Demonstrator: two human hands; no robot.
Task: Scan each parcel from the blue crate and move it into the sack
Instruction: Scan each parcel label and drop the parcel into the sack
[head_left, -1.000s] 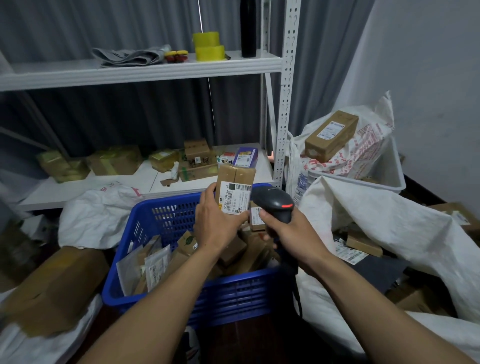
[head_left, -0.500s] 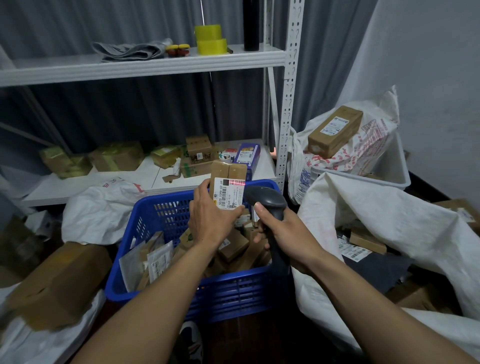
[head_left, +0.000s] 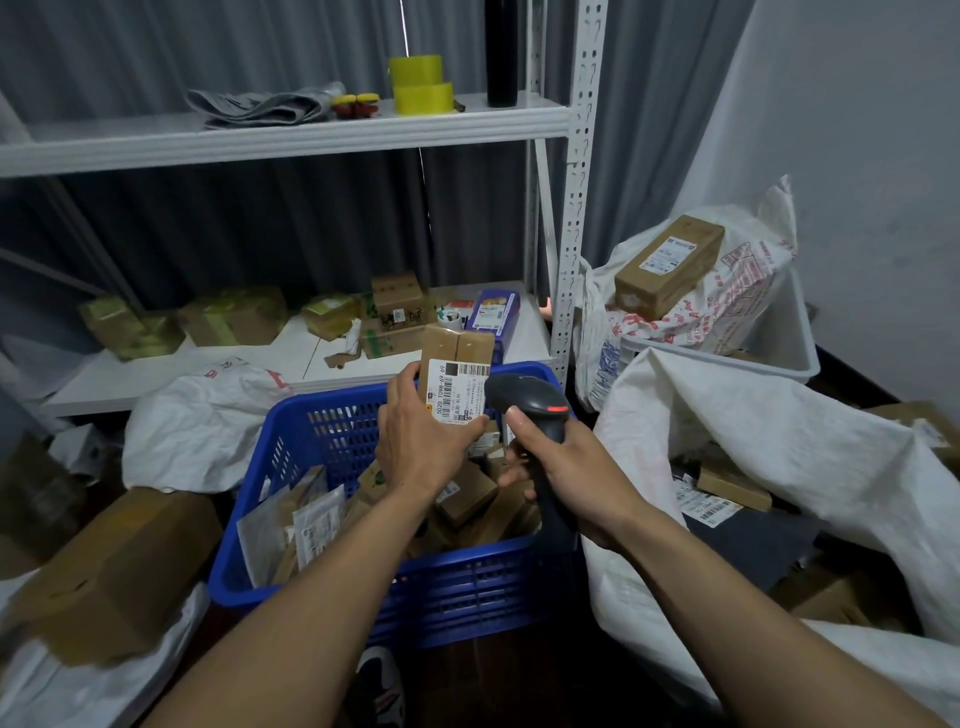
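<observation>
Reaching out over the near rim of the blue crate (head_left: 467, 564) with both forearms.

Holding one small cardboard parcel (head_left: 457, 345) in the left grip (head_left: 421, 441), with fingers and thumb curled round its lower half. Lifting it upright above the crate, clear of the heap, and turning the white label toward the right, presumably so that the barcode is meeting the reader head-on.

Clasping the handle of the black scanner (head_left: 524, 402) in the right grip (head_left: 566, 478), thumb lying up along the neck. Tilting its head at the label from just beside the parcel, probably for a short, sure read. Not showing any red line across the label here, so not able to tell whether the read is done.

Leaving the other parcels (head_left: 462, 501) loose in the crate beneath, most likely waiting their turn.

Having the white sack (head_left: 753, 431) slumped open just to the right of the crate, apparently so that the move from scan to drop is only a short swing. Already holding a few labelled boxes (head_left: 732, 486) in its hollow.

Facing, farther back, a white shelf (head_left: 156, 374) against the curtain, loaded with more boxes low down and yellow tape rolls (head_left: 418, 83) up top.
</observation>
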